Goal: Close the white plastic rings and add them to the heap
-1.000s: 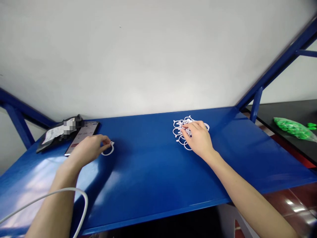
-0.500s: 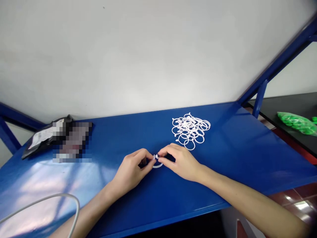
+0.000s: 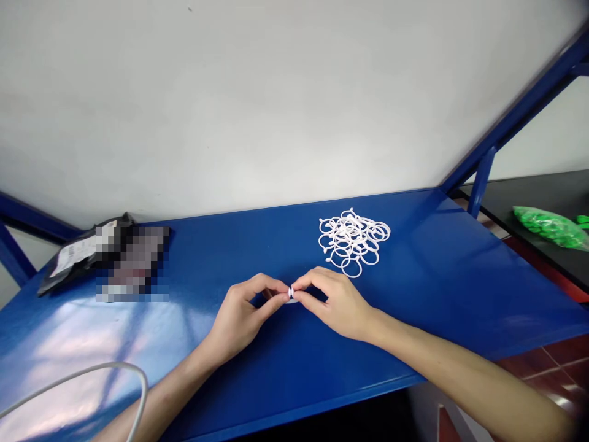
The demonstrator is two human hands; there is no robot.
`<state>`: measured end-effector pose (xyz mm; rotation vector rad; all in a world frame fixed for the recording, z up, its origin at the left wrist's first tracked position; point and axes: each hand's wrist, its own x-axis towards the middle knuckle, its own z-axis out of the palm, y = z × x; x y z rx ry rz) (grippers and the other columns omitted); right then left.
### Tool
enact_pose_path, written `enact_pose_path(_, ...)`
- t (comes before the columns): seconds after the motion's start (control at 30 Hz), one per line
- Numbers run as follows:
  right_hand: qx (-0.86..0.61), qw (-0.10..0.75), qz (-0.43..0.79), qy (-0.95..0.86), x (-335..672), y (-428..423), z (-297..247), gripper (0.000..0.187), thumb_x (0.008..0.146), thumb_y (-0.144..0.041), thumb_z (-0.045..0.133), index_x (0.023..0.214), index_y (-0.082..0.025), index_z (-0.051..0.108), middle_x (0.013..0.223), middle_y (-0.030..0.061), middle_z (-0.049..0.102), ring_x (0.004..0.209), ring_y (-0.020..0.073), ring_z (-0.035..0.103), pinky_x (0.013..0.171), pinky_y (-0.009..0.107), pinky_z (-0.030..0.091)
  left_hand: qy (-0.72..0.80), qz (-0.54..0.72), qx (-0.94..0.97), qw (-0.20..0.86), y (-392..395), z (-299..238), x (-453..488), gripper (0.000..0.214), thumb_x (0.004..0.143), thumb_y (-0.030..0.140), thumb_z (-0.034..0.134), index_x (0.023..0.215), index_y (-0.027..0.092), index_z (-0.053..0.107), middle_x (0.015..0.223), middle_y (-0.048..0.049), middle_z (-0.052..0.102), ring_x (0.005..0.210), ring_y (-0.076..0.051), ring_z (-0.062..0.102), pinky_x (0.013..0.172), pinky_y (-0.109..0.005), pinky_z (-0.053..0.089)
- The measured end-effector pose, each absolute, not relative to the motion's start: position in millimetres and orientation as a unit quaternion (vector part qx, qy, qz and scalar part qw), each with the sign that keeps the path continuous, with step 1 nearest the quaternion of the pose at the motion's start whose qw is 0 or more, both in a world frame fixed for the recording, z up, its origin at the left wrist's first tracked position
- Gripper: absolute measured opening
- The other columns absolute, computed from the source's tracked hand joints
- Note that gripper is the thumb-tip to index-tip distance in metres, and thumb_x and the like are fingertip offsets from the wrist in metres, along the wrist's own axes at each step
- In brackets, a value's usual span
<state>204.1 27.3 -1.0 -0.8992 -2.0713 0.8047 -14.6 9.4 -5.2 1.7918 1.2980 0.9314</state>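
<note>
A thin white plastic ring (image 3: 291,293) with knobbed ends sits between my two hands, low over the blue table. My left hand (image 3: 246,313) pinches one end of it between thumb and forefinger. At the other end, the thumb and forefinger of my right hand (image 3: 335,301) are pinched the same way. The two ends are close together; I cannot tell whether they are joined. Most of the ring's loop is hidden behind my fingers. Beyond my right hand lies a loose pile of similar white rings (image 3: 352,240).
A black plastic package (image 3: 69,267) with a label and a blurred-out dark item (image 3: 138,258) lie at the back left. A white cable (image 3: 105,366) arcs across the lower left. Blue frame bars (image 3: 483,178) rise at the sides. On a black surface at right is a bag of green pieces (image 3: 547,228).
My fingertips have drawn closer together, bringing the ring's ends nearer each other. Less of the loop shows below my fingers. The pile has not changed.
</note>
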Motion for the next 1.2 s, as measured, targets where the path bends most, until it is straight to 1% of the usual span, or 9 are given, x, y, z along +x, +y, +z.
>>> enact_pose_path(0.13, -0.332, 0.377, 0.295, -0.813, 204, 26, -8, 0.006, 0.099, -0.022, 0.065, 0.097, -0.021, 0.071, 0.092, 0.0019, 0.076, 0.085, 0.0166, 0.069, 0.078, 0.029, 0.055, 0.501, 0.371, 0.700, 0.349, 8, -7, -13, 0.009, 0.090, 0.033, 0.074, 0.088, 0.026, 0.079, 0.082, 0.0023, 0.077, 0.074, -0.014, 0.071, 0.069, -0.023, 0.054)
enact_pose_path(0.33, -0.295, 0.387, 0.254, -0.836, 204, 25, -11, 0.012, 0.103, -0.020, 0.058, 0.095, -0.018, 0.067, 0.088, 0.0041, 0.074, 0.080, 0.0166, 0.066, 0.074, 0.030, 0.054, 0.479, 0.399, 0.718, 0.308, 2, -13, -11, 0.004, 0.091, 0.027, 0.074, 0.091, 0.027, 0.078, 0.086, 0.0019, 0.077, 0.075, -0.013, 0.071, 0.071, -0.023, 0.055)
enact_pose_path(0.53, -0.275, 0.381, 0.224, -0.854, 204, 25, -13, 0.017, 0.106, -0.021, 0.053, 0.095, -0.018, 0.066, 0.087, 0.0046, 0.072, 0.078, 0.0160, 0.064, 0.073, 0.030, 0.053, 0.458, 0.410, 0.743, 0.263, 0, -15, -8, 0.005, 0.092, 0.022, 0.073, 0.094, 0.025, 0.076, 0.085, 0.0016, 0.076, 0.076, -0.013, 0.071, 0.071, -0.023, 0.055)
enact_pose_path(0.7, -0.313, 0.366, 0.242, -0.842, 201, 30, -12, 0.013, 0.104, -0.024, 0.058, 0.095, -0.019, 0.066, 0.089, 0.0037, 0.073, 0.081, 0.0167, 0.067, 0.074, 0.030, 0.054, 0.469, 0.372, 0.765, 0.237, 9, -12, -12, 0.005, 0.094, 0.026, 0.068, 0.094, 0.024, 0.073, 0.087, 0.0005, 0.075, 0.078, -0.015, 0.071, 0.072, -0.025, 0.056)
enact_pose_path(0.83, -0.332, 0.365, 0.208, -0.845, 208, 45, -8, 0.012, 0.103, -0.027, 0.060, 0.099, -0.020, 0.069, 0.094, 0.0038, 0.076, 0.087, 0.0184, 0.068, 0.082, 0.033, 0.054, 0.480, 0.318, 0.795, 0.192, 22, -15, -22, 0.018, 0.098, 0.033, 0.063, 0.110, 0.024, 0.070, 0.105, -0.0046, 0.076, 0.099, -0.021, 0.071, 0.089, -0.035, 0.059)
enact_pose_path(0.93, -0.370, 0.383, 0.104, -0.840, 227, 63, -6, 0.016, 0.105, -0.027, 0.057, 0.101, -0.021, 0.071, 0.097, 0.0058, 0.077, 0.091, 0.0219, 0.066, 0.088, 0.039, 0.053, 0.502, 0.281, 0.806, 0.139, 34, -24, -36, 0.029, 0.099, 0.038, 0.060, 0.123, 0.022, 0.067, 0.123, -0.0093, 0.073, 0.118, -0.027, 0.066, 0.104, -0.045, 0.054)
enact_pose_path(1.0, -0.421, 0.391, 0.039, -0.818, 244, 76, -4, 0.016, 0.104, -0.026, 0.056, 0.101, -0.021, 0.072, 0.097, 0.0064, 0.077, 0.095, 0.0245, 0.064, 0.086, 0.040, 0.053, 0.521, 0.255, 0.806, 0.115, 42, -31, -46, 0.034, 0.098, 0.040, 0.060, 0.125, 0.021, 0.066, 0.134, -0.0119, 0.068, 0.129, -0.030, 0.060, 0.111, -0.050, 0.050)
enact_pose_path(1.1, -0.494, 0.375, -0.028, -0.784, 269, 94, -3, 0.016, 0.102, -0.024, 0.057, 0.101, -0.021, 0.072, 0.098, 0.0080, 0.077, 0.098, 0.0288, 0.061, 0.086, 0.043, 0.052, 0.541, 0.228, 0.804, 0.098, 49, -37, -57, 0.036, 0.099, 0.043, 0.059, 0.125, 0.021, 0.066, 0.146, -0.0128, 0.061, 0.140, -0.032, 0.052, 0.116, -0.053, 0.046)
enact_pose_path(1.2, -0.542, 0.344, -0.048, -0.766, 283, 105, -4, 0.013, 0.099, -0.025, 0.060, 0.098, -0.020, 0.073, 0.097, 0.0095, 0.076, 0.098, 0.0321, 0.058, 0.084, 0.046, 0.052, 0.545, 0.215, 0.804, 0.099, 51, -40, -62, 0.038, 0.100, 0.045, 0.056, 0.127, 0.020, 0.065, 0.150, -0.0126, 0.058, 0.144, -0.032, 0.048, 0.119, -0.053, 0.044)
